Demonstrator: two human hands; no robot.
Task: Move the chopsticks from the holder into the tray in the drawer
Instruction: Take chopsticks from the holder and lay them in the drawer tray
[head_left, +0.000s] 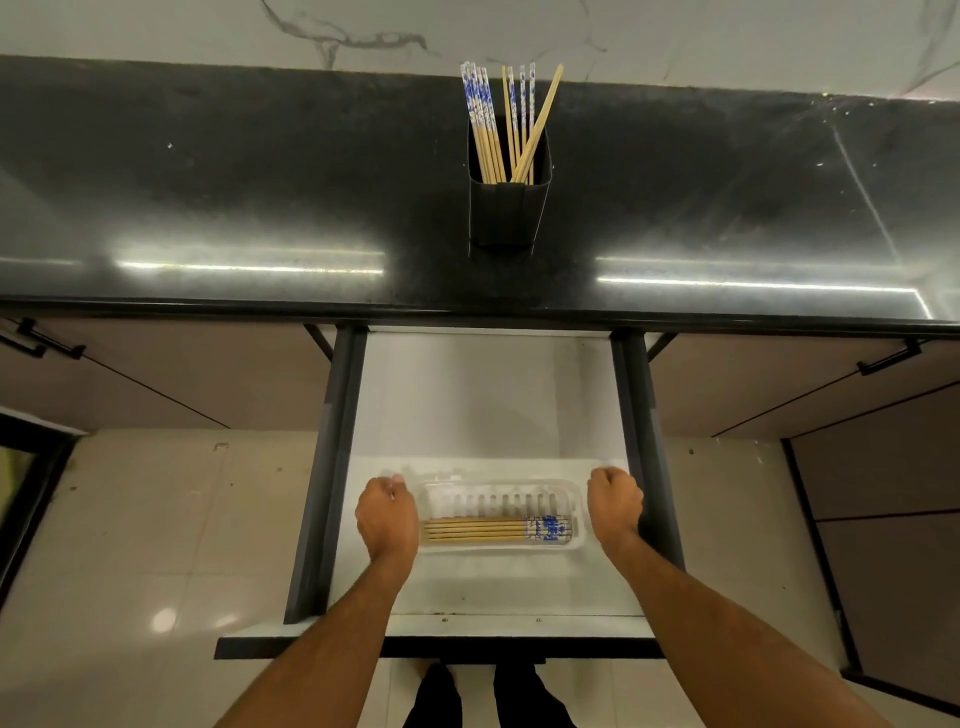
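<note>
Bare white drawer floor (488, 395) stretches behind the clear plastic tray (501, 488) (dark side rails hem it in). Left hand (387, 514) and right hand (614, 499) grip its ends; several bamboo chopsticks (498, 530) lie inside, others stand in the black holder (506, 208).

Open drawer (488, 395), clear tray (579, 512) holding chopsticks (483, 531), fists either side; black holder (506, 213) on counter (260, 197)

A home kitchen: black stone countertop (260, 197), marble-look backsplash (208, 26), cabinet doors (156, 374), tiled floor (130, 545).
</note>
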